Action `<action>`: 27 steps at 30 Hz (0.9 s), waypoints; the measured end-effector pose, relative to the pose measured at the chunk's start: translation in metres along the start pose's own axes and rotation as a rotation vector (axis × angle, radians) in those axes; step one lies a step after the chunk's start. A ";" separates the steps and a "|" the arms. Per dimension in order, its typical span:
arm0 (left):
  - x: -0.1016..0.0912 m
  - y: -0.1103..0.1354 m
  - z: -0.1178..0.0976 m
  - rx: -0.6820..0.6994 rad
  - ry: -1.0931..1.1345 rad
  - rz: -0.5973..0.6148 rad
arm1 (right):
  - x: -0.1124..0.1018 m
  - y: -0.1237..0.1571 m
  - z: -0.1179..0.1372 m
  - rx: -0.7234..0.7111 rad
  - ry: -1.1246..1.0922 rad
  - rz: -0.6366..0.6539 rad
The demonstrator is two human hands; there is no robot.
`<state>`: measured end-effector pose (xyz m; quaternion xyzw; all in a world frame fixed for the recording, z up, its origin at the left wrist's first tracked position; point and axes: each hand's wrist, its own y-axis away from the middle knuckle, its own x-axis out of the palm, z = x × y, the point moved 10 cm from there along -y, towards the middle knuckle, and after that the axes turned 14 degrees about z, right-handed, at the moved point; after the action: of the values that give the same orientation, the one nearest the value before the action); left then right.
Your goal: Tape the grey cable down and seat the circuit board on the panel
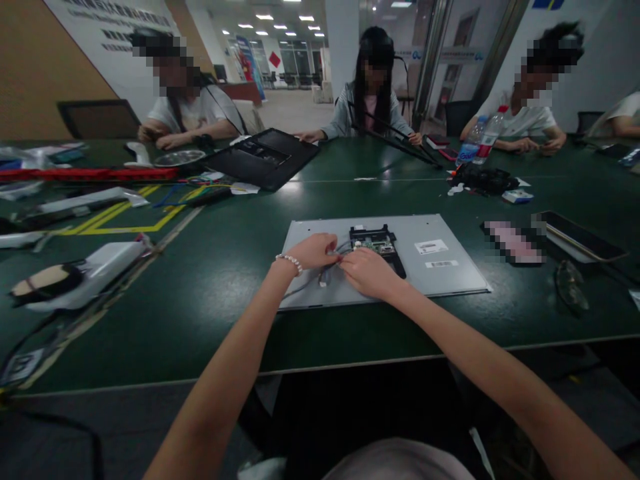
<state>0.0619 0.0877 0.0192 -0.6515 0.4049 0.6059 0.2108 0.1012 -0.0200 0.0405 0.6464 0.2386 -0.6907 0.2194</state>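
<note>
A flat silver-grey panel (425, 270), like the back of a display, lies on the table in front of me. On its middle sits a black bracket (397, 263) with a green circuit board (383, 245). My left hand (315, 252), with a beaded bracelet at the wrist, is closed on a grey cable (300, 288) beside the board. Just right of it, my right hand (370, 272) pinches the same cable near the board's left edge. The fingertips of both hands meet there, so the exact grip is partly hidden. A small connector (324, 280) hangs below the fingers.
A large black cover (270, 157) lies farther back. Phones (580, 237), glasses (571, 287) and bottles (480, 140) are on the right. At left lie a white-and-black device (80, 277) and cables. Several people sit across the green table (210, 320).
</note>
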 end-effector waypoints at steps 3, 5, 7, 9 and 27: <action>-0.003 0.002 0.000 0.019 0.051 -0.008 | 0.001 0.003 0.006 -0.017 0.030 0.001; -0.003 0.003 0.000 0.021 0.076 -0.008 | 0.002 0.005 0.010 -0.034 0.044 -0.006; -0.002 0.004 0.001 0.015 0.102 -0.003 | 0.002 0.007 0.012 -0.047 0.034 -0.024; -0.001 0.003 0.003 0.003 0.124 0.000 | 0.002 0.009 0.013 -0.047 -0.001 -0.043; -0.001 0.005 0.018 -0.014 0.311 0.003 | 0.005 0.001 0.013 -0.118 -0.153 -0.111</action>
<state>0.0472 0.0990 0.0179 -0.7384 0.4295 0.5008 0.1399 0.0910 -0.0289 0.0361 0.5635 0.2969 -0.7339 0.2360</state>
